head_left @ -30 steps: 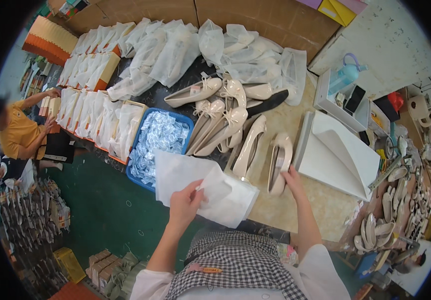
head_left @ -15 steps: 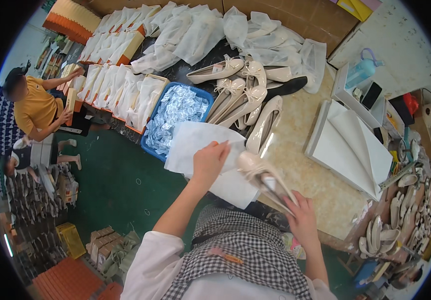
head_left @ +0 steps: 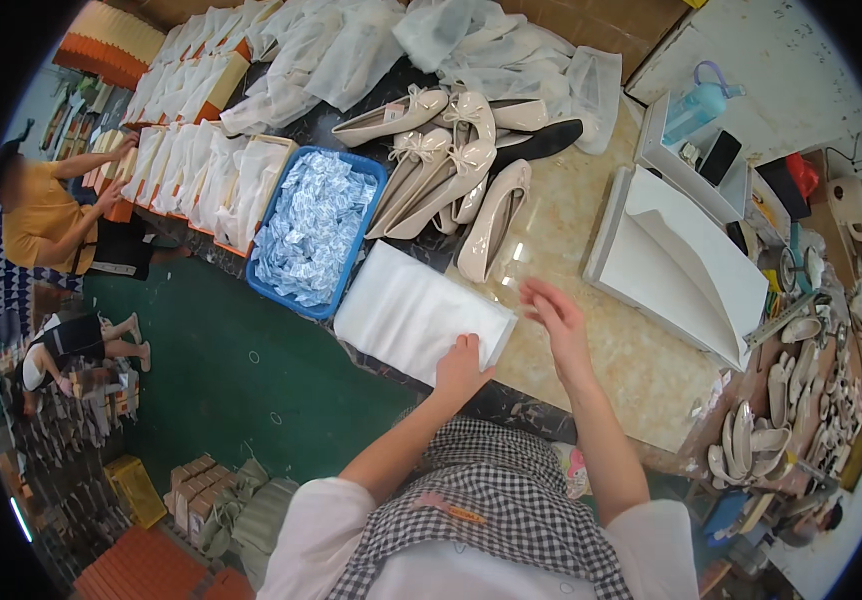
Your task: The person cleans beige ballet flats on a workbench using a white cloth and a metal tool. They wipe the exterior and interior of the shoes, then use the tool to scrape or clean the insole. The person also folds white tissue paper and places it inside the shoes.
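Note:
White, thin, cloth-like sheets or bags [head_left: 406, 310] lie folded at the table's near edge, beside the blue basket. My left hand [head_left: 463, 368] has its fingers closed on their right end. Just to the right, my right hand [head_left: 558, 318] is raised over the table with fingers apart and nothing in it. Beyond my hands, a beige patent flat shoe with a bow [head_left: 493, 222] lies on its own beside a pile of similar shoes [head_left: 451, 165]. Whether a shoe lies within or under the white material, I cannot tell.
A blue basket [head_left: 376, 200] of small bluish-white packets stands left of the shoes. Behind are boxes with white-wrapped contents [head_left: 216, 185] and translucent bags [head_left: 511, 50]. At right, a stack of white paper [head_left: 686, 270] sits by a white organizer [head_left: 656, 130]. A co-worker [head_left: 36, 215] handles boxes at far left.
The beige shoe has left my right hand and no longer shows there; that hand is now open. My left hand has come down and right onto the white material, which now lies flat.

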Available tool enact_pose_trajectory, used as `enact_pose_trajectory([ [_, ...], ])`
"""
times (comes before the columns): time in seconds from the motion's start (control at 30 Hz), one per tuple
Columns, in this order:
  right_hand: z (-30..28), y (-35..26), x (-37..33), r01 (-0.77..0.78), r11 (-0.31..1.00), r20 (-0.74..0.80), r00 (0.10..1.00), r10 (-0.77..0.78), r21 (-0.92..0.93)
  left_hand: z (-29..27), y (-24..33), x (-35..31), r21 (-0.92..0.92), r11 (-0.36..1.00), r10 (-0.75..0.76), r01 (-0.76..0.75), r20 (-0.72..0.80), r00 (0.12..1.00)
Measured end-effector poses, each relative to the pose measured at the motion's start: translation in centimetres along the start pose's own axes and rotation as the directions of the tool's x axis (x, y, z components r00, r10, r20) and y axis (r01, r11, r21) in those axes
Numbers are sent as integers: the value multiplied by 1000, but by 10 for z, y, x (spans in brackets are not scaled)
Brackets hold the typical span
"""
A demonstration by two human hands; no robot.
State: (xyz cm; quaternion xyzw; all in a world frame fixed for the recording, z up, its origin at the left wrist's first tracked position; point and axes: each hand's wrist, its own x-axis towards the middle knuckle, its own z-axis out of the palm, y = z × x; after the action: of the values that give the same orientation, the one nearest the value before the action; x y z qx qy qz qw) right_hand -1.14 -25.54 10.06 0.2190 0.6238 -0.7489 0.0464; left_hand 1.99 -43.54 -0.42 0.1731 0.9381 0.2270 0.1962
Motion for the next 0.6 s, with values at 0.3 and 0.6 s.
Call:
enact_pose_trajectory([
  [0.3,-76,43,-64,-160,976,-47,987,155,-144,26,-19,19,9,999,-38,38,-22,999],
  [0.6,-66,35,-60,-97,956,11,995,104,-278,-9,-66,38,-422,890,-69,172,248,966],
])
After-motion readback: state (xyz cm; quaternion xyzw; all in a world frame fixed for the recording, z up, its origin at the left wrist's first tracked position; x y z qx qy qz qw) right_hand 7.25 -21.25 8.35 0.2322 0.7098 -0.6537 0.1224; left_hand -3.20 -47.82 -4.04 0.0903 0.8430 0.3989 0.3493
